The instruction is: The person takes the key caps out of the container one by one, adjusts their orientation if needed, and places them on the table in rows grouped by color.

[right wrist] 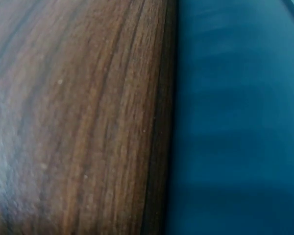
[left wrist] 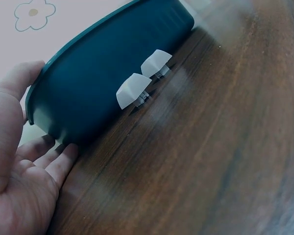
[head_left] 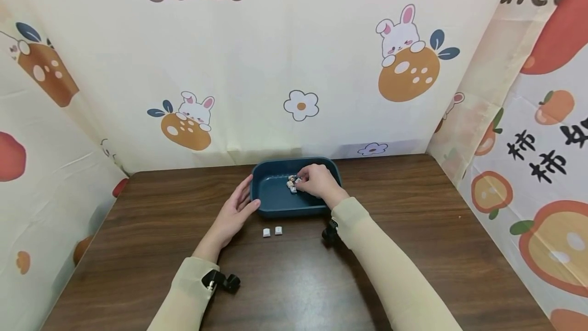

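Observation:
A dark blue rectangular tray (head_left: 271,213) stands at the back of the table. My left hand (head_left: 234,213) rests against its left end, thumb by the front corner and fingers extended along the side; the left wrist view shows the thumb (left wrist: 27,76) at the rim. My right hand (head_left: 318,183) reaches into the tray and pinches a small keycap (head_left: 298,180) among several pale keycaps (head_left: 290,184). Two white keycaps lie on the table before the tray, the left one (head_left: 266,232) beside the right one (head_left: 278,230). Only tray wall (right wrist: 240,122) and tabletop show in the right wrist view.
The brown wood-grain table (head_left: 285,290) reaches back to a printed cloth (head_left: 257,75) hanging behind it. Printed cloth also borders both sides. Black camera mounts sit on the left wrist (head_left: 220,280) and the right wrist (head_left: 329,233).

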`<state>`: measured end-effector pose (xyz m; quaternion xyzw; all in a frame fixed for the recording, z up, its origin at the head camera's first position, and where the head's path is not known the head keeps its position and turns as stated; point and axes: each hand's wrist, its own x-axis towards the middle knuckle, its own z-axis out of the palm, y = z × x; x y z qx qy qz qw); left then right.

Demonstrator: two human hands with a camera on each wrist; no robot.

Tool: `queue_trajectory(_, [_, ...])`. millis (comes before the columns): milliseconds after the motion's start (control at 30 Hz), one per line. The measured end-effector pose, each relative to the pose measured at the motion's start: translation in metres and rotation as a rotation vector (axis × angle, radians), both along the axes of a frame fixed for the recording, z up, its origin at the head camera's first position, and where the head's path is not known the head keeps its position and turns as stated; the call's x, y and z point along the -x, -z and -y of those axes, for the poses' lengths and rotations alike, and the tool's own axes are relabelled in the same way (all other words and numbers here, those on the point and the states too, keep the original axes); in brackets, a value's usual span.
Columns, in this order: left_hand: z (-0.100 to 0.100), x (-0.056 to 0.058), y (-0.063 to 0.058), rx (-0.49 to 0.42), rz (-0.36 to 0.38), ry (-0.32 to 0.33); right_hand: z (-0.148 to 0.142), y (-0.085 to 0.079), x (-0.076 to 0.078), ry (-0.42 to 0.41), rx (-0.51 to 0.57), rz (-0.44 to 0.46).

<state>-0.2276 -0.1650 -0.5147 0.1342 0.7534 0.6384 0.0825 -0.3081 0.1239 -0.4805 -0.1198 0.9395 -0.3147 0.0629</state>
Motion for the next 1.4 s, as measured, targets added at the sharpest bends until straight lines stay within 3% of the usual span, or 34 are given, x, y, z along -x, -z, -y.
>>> queue_trajectory(400, [0.0011,0.0007,0.0003,-0.011,-0.002,0.0,0.0014,-0.003,0.0003,-0.011,0.004,0.016])
queue_trajectory(1400, [0.0008,0.0017,0.0012,0.01,0.001,-0.011,-0.0024,-0.0006,-0.0013,-0.089,0.052,-0.063])
